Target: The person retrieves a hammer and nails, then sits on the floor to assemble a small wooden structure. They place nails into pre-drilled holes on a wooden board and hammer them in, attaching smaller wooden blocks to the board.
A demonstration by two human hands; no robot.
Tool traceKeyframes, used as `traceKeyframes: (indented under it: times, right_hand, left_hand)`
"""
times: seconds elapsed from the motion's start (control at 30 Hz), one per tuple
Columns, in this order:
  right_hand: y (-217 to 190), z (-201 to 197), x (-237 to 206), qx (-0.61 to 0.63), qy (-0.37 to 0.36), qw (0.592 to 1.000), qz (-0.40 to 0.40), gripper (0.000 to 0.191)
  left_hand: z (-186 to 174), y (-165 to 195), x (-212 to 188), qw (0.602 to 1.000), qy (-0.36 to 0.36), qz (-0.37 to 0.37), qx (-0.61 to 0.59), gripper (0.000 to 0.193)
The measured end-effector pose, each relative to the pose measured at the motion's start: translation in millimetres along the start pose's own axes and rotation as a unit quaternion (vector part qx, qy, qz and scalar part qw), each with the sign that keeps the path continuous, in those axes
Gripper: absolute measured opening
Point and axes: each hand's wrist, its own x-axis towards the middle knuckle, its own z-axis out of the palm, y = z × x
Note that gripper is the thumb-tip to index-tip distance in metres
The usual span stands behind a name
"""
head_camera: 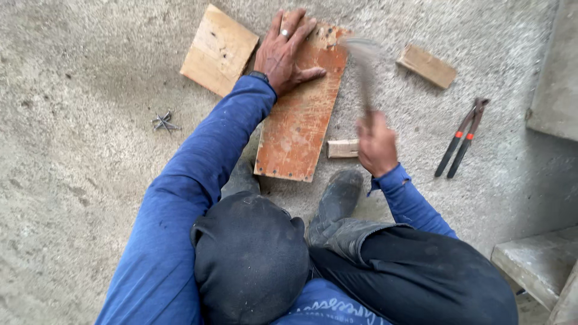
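Left hand (286, 51): open, flat on reddish board (298, 129). Right hand (376, 144): closed around blurred hammer (363, 66). Pincers (462, 137), nails (164, 122) lie well apart.

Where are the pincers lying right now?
In the head view, the pincers lie on the concrete floor at the right, beyond the right hand and below the small wood block.

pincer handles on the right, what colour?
Black, with a red band near the jaws: the pincers lie on the concrete floor. The head view shows them.

No packages, labels, signs, screens.
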Motion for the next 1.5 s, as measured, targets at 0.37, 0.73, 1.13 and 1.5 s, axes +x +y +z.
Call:
traceKeyframes:
  times: [0.37, 0.73, 1.13, 1.5]
  right_hand:
    - [22, 4, -1, -0.132, -0.110, 0.980, 0.101, 0.033]
    - [18, 3, 2, -0.084, -0.007, 0.996, 0.010, 0.043]
    - [43, 4, 4, -0.089, -0.049, 0.992, 0.075, 0.032]
    - [47, 5, 1, -0.093, -0.059, 0.991, 0.075, 0.028]
  left_hand:
    - [-6, 0, 4, 0.999, -0.029, -0.020, 0.004, 0.100]
    - [-6, 2, 7, 1.000, 0.010, -0.003, 0.013, 0.099]
    - [8, -5, 9, 0.999, -0.007, 0.013, 0.050, 0.115]
    - [2, -4, 9, 0.999, -0.036, -0.030, 0.014, 0.106]
